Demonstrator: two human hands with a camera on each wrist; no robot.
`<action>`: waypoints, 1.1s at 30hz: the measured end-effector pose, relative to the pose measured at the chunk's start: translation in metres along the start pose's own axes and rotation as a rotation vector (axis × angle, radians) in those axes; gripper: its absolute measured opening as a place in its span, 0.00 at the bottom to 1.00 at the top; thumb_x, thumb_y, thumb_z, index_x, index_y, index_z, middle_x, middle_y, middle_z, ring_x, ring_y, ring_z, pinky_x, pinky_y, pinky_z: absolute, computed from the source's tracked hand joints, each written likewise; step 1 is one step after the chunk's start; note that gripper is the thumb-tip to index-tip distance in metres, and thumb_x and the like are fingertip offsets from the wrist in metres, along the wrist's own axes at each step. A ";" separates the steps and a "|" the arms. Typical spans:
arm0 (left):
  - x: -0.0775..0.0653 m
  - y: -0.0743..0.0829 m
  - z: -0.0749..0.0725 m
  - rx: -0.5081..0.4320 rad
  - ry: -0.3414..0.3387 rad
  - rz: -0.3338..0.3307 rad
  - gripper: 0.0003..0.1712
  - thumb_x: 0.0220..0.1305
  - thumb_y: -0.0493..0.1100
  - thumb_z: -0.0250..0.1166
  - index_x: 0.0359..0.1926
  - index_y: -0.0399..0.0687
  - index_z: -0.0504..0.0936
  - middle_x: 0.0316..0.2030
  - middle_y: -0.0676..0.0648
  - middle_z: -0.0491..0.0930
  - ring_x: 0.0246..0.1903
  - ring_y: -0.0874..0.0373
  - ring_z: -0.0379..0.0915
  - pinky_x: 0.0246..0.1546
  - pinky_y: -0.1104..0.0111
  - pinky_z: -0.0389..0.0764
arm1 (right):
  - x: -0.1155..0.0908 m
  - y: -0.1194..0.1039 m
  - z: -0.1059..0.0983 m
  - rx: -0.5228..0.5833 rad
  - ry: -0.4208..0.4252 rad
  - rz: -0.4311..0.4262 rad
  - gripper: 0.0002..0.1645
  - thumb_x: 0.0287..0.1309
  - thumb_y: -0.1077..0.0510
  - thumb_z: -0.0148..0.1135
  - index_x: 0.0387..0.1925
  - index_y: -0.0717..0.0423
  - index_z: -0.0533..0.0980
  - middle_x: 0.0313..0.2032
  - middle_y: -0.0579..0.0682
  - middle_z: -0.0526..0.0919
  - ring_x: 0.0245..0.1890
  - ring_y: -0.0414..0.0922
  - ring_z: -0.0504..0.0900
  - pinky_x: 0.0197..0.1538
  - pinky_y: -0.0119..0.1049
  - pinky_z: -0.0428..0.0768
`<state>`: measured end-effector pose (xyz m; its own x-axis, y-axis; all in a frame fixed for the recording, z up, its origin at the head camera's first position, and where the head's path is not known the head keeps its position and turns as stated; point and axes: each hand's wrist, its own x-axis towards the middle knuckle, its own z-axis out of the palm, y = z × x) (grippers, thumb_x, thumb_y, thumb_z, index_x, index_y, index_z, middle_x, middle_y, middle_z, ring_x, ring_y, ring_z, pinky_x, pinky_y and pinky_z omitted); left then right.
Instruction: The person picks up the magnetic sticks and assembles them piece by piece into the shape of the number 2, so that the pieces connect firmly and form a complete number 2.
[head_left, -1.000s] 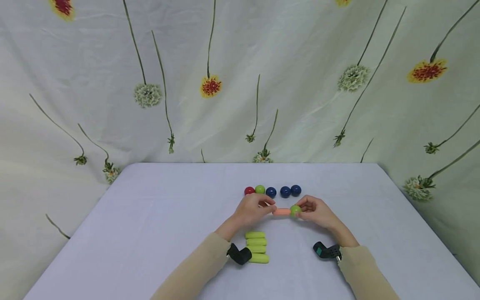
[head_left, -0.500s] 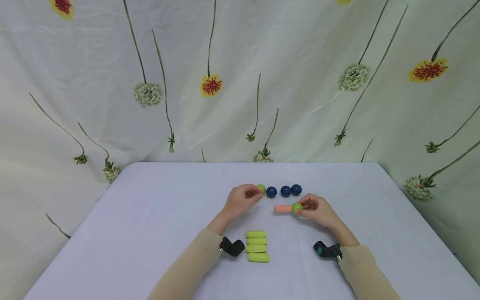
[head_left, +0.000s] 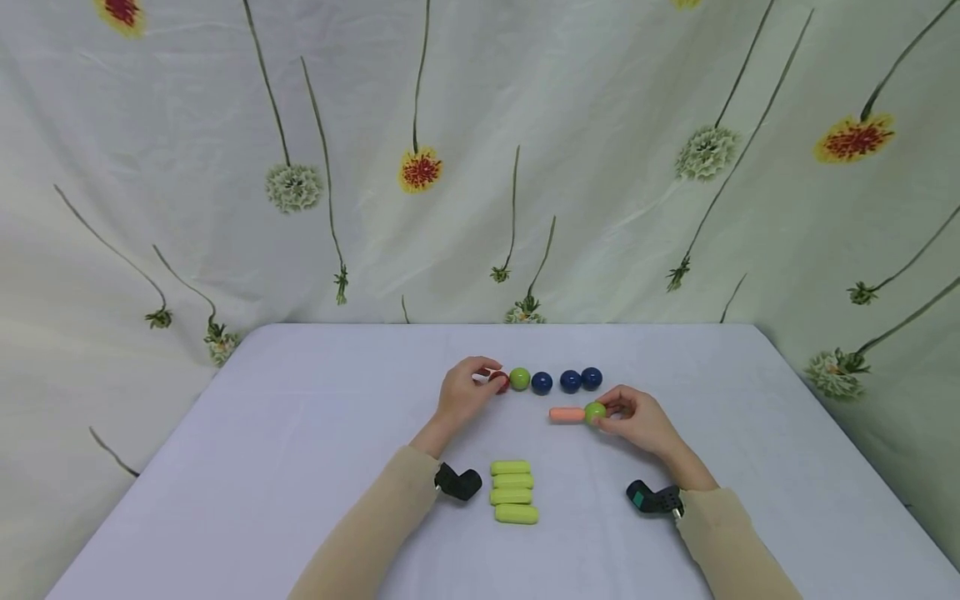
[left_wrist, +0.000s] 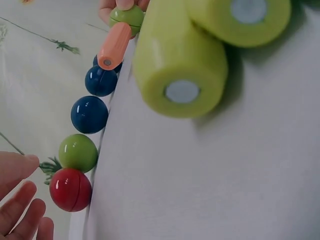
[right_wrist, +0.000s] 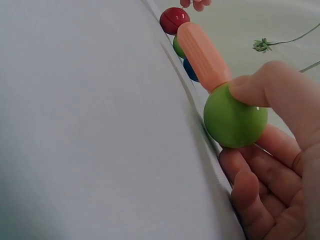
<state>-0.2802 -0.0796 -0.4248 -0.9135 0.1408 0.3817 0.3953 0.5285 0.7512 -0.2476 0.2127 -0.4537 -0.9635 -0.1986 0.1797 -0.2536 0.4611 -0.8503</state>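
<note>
My right hand (head_left: 639,422) pinches a green ball (right_wrist: 232,120) between thumb and fingers. An orange ribbed rod (head_left: 566,415) sticks out from this ball toward the left, its free end pointing away from the hand. My left hand (head_left: 459,395) is at the left end of a row of balls, fingers loosely bent beside the red ball (left_wrist: 70,190). In the left wrist view a gap shows between those fingertips and the red ball. Right of it in the row come another green ball (head_left: 520,379) and three dark blue balls (head_left: 542,383).
Several yellow-green rods (head_left: 512,481) lie stacked side by side on the white table (head_left: 300,433), nearer me, between the forearms. Grey discs show on their ends in the left wrist view. A flower-patterned cloth (head_left: 600,167) hangs behind the table.
My left hand has left the orange rod's free end and moved left and back to the red ball. The right hand, with the green ball and rod, has shifted only slightly.
</note>
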 end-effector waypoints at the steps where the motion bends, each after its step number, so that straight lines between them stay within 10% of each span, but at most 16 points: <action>1: 0.001 -0.001 0.000 0.008 0.001 -0.006 0.11 0.57 0.39 0.68 0.41 0.39 0.83 0.40 0.44 0.80 0.42 0.50 0.76 0.41 0.61 0.78 | 0.000 0.000 0.000 -0.003 0.001 0.001 0.16 0.45 0.62 0.71 0.38 0.63 0.78 0.36 0.52 0.81 0.36 0.47 0.78 0.38 0.32 0.76; 11: 0.002 -0.009 0.003 0.003 -0.077 -0.131 0.17 0.57 0.41 0.68 0.48 0.42 0.81 0.47 0.42 0.78 0.45 0.49 0.73 0.46 0.59 0.75 | 0.002 0.003 0.000 -0.021 0.006 0.003 0.16 0.46 0.61 0.71 0.38 0.62 0.78 0.36 0.52 0.81 0.37 0.46 0.78 0.39 0.33 0.76; 33: -0.003 -0.021 0.003 0.020 -0.113 -0.103 0.21 0.56 0.42 0.69 0.51 0.42 0.80 0.45 0.44 0.80 0.40 0.53 0.76 0.44 0.61 0.76 | 0.002 -0.001 0.000 -0.032 0.007 -0.004 0.16 0.46 0.61 0.71 0.37 0.63 0.77 0.37 0.53 0.81 0.36 0.46 0.78 0.38 0.33 0.75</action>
<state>-0.2863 -0.0888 -0.4433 -0.9547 0.1776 0.2388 0.2976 0.5612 0.7724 -0.2490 0.2118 -0.4529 -0.9629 -0.1948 0.1867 -0.2602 0.4881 -0.8331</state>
